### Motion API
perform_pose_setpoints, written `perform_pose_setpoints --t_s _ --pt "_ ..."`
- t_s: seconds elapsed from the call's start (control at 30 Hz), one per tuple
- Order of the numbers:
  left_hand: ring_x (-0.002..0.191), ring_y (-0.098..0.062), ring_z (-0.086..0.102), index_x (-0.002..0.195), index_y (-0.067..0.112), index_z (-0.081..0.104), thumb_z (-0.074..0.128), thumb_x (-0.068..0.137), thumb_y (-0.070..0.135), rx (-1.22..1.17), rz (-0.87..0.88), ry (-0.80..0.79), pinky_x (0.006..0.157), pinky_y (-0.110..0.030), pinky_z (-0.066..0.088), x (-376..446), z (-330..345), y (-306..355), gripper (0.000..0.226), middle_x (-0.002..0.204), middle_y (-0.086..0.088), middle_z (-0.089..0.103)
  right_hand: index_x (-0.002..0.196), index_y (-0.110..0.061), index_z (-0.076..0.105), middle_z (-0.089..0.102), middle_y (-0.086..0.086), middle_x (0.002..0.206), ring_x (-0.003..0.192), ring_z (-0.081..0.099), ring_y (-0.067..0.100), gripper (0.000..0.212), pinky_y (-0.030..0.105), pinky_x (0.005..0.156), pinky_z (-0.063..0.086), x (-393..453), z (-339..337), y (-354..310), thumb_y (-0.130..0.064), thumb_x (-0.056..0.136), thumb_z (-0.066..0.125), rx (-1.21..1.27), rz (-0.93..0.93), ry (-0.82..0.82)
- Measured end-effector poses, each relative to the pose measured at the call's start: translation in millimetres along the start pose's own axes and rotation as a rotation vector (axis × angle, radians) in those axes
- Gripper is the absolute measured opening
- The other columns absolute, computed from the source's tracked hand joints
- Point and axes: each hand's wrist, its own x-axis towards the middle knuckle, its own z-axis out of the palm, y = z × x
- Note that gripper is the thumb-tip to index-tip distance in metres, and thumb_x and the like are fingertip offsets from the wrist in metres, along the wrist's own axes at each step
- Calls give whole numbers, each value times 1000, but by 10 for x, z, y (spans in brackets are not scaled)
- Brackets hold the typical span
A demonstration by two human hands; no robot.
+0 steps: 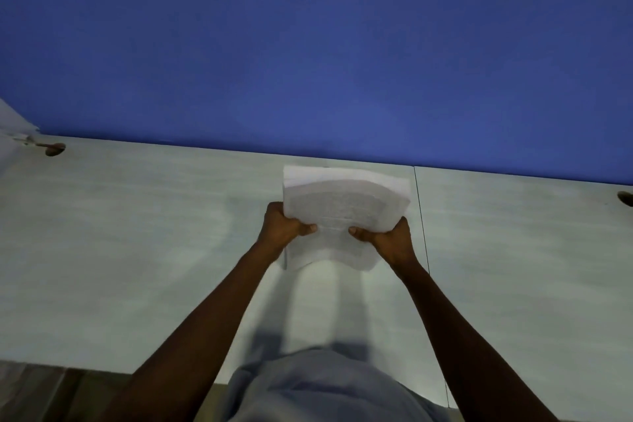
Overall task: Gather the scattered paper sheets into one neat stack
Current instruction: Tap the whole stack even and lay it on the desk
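A bundle of white paper sheets (342, 205) is held above the pale table (137, 233), near the far edge by the blue wall. My left hand (282, 228) grips the bundle's left side with the thumb on top. My right hand (387, 238) grips the right side the same way. The sheets bow upward in the middle, and their far edges fan out slightly unevenly. The lower edge of the bundle curves down toward the table. Whether it touches the surface I cannot tell.
A blue wall (308, 44) rises right behind the table. A cable hole (54, 149) sits at the far left and another (626, 198) at the far right. A seam (420, 216) divides two tabletops just right of the papers. A pale object (10, 123) lies at the left edge.
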Motion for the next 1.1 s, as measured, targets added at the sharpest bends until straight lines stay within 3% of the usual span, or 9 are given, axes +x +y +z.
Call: perform_pose_setpoints --t_s 0.1,0.23,0.33,0.47,0.67,0.77,0.83,1.0,1.1 --pt "108 -26 72 119 4 72 95 58 1 112 -56 -210 84 -36 63 160 -144 64 66 117 -8 75 107 -30 71 74 -14 108 99 72 1 53 19 74 61 45 -116 -14 -8 66 96 7 52 -115" --pt "110 -30 71 125 4 69 91 69 2 87 -361 -343 86 -42 62 270 -193 -185 60 123 -12 73 119 -24 75 78 -10 112 104 74 7 53 20 81 62 0 -116 210 -19 71 96 -25 182 -214" --pt "109 -31 70 121 -3 69 94 64 2 29 -520 -165 98 -47 57 259 -40 -593 62 124 -13 72 127 -14 70 75 -1 120 110 72 18 58 23 83 61 -7 34 551 -26 75 93 -129 278 -132" --pt "105 -29 67 116 2 56 88 68 22 256 -344 144 88 -34 55 81 329 -1073 61 115 -7 65 136 -7 53 66 13 134 121 65 35 63 43 98 56 -94 329 968 -35 87 81 -384 369 -5" --pt "93 -27 66 162 11 12 59 93 46 866 -26 426 73 -37 59 -50 759 -1450 90 129 -18 50 159 -13 30 53 11 151 127 63 35 78 48 96 57 -288 586 1269 -57 100 55 -661 75 276" --pt "107 -27 59 163 23 14 44 97 57 1072 85 469 89 -40 52 -59 772 -1622 80 138 -19 49 160 -14 31 59 16 137 113 66 32 78 44 88 59 -288 602 1400 -59 101 52 -847 -24 328" --pt "123 -32 51 163 26 16 30 101 55 1165 103 457 104 -48 40 -97 788 -1663 70 151 -19 42 161 -15 33 55 17 146 124 59 34 73 47 99 52 -281 606 1449 -56 103 49 -980 -63 341" --pt "158 -34 5 164 16 7 19 106 51 1220 119 354 123 -62 8 -68 715 -1631 69 172 -11 4 162 -6 26 23 16 170 158 20 35 63 56 129 12 -164 618 1296 -37 109 12 -1172 -343 69" --pt "158 -33 1 163 10 5 15 107 46 1227 101 306 122 -63 7 -58 705 -1644 68 172 -11 1 161 -5 31 27 16 169 158 21 34 69 52 129 20 124 664 1228 -3 94 50 -1106 -612 -270"
